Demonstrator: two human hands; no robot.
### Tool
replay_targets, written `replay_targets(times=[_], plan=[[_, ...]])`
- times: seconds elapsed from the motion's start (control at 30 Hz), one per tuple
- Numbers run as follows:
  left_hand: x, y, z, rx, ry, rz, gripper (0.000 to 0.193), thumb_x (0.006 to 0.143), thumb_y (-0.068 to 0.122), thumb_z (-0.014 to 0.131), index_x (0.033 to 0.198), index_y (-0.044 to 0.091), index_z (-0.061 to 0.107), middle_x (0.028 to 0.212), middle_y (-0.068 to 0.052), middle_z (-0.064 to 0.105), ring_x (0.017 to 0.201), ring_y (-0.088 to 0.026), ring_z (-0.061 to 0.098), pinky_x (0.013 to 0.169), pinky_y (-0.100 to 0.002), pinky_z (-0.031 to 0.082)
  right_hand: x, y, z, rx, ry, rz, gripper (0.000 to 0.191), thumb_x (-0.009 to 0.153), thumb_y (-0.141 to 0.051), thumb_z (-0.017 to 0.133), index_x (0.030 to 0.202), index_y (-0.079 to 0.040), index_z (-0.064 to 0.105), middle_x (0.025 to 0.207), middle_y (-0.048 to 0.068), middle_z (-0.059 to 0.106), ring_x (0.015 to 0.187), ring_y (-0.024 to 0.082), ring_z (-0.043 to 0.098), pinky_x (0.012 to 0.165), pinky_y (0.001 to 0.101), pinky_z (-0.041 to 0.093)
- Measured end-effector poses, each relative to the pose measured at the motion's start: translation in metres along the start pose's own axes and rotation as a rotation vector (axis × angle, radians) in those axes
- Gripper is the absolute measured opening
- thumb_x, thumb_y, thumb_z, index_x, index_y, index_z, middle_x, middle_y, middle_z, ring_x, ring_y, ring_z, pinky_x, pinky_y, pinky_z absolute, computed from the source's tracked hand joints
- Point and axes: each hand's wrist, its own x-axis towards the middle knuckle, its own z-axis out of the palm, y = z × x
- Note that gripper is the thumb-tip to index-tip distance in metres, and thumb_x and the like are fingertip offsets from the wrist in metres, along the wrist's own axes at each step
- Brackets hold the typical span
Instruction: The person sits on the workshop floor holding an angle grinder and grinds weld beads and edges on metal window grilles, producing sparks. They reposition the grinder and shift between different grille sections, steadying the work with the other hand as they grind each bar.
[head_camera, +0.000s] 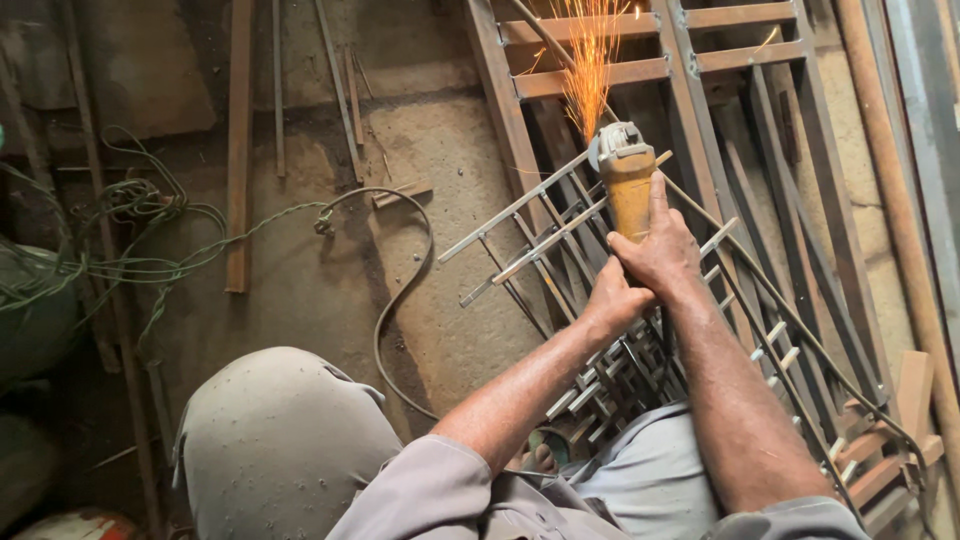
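A person crouched on a concrete floor (330, 290) grips a yellow angle grinder (628, 180) with both hands, the right hand (662, 250) wrapped tight around the tool's body and the left hand (612, 300) closed on the handle just behind it. The grinder's head meets a thin bar of a metal grille (560, 235) lying flat on the floor, near the grille's far edge, and a plume of orange sparks (590, 60) shoots away from the person. Beyond the grille a rusty steel frame (640, 60) lies against the floor's far right corner. A grey cable (400, 290) curls over the floor beside the grille, and tangled green rope (130, 230) sits at the floor's left edge.
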Motion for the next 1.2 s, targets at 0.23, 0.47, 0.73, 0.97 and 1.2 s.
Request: replay_targets(times=[0.23, 0.47, 0.73, 0.97, 1.2], plan=[[-0.011, -0.013, 0.003, 0.198, 0.088, 0.130, 0.061, 0.073, 0.009, 0.076, 0.127, -0.005, 0.052, 0.114, -0.016, 0.068, 0.101, -0.024, 0.067, 0.085, -0.037, 0.057, -0.004, 0.011, 0.006, 0.010, -0.001, -0.027, 0.119, 0.074, -0.043, 0.082, 0.168, -0.019, 0.013, 0.118, 0.028, 0.063, 0.108, 0.046, 0.065, 0.093, 0.0534, 0.053], [-0.045, -0.047, 0.022, 0.334, 0.364, 0.060, 0.046, 0.081, 0.016, 0.069, 0.120, -0.007, 0.059, 0.109, -0.022, 0.073, 0.101, -0.028, 0.072, 0.087, -0.041, 0.057, -0.030, 0.002, 0.005, 0.063, -0.121, -0.232, 0.115, 0.067, -0.039, 0.082, 0.165, -0.032, 0.022, 0.118, 0.023, 0.065, 0.108, 0.044, 0.066, 0.093, 0.0491, 0.054], [-0.020, -0.019, 0.000, 0.373, 0.239, 0.277, 0.055, 0.075, 0.010, 0.071, 0.125, -0.007, 0.053, 0.114, -0.019, 0.067, 0.104, -0.029, 0.067, 0.092, -0.041, 0.055, -0.019, -0.021, -0.007, 0.093, -0.054, -0.131, 0.119, 0.068, -0.038, 0.081, 0.167, -0.026, 0.015, 0.119, 0.026, 0.066, 0.109, 0.044, 0.066, 0.092, 0.0509, 0.054], [-0.007, -0.005, -0.014, 0.206, 0.060, 0.131, 0.056, 0.074, 0.014, 0.070, 0.123, -0.007, 0.052, 0.109, -0.019, 0.068, 0.100, -0.033, 0.066, 0.087, -0.043, 0.055, -0.016, -0.031, -0.016, 0.194, 0.034, -0.119, 0.119, 0.069, -0.040, 0.083, 0.166, -0.016, 0.019, 0.123, 0.031, 0.066, 0.112, 0.045, 0.067, 0.097, 0.0497, 0.054], [-0.047, -0.037, 0.015, 0.493, 0.464, 0.201, 0.060, 0.081, 0.020, 0.061, 0.130, -0.012, 0.048, 0.121, -0.033, 0.059, 0.111, -0.047, 0.063, 0.099, -0.051, 0.051, -0.030, -0.023, -0.004, 0.273, -0.112, -0.454, 0.112, 0.068, -0.033, 0.087, 0.163, -0.014, 0.030, 0.133, 0.026, 0.065, 0.122, 0.039, 0.065, 0.102, 0.0436, 0.053]])
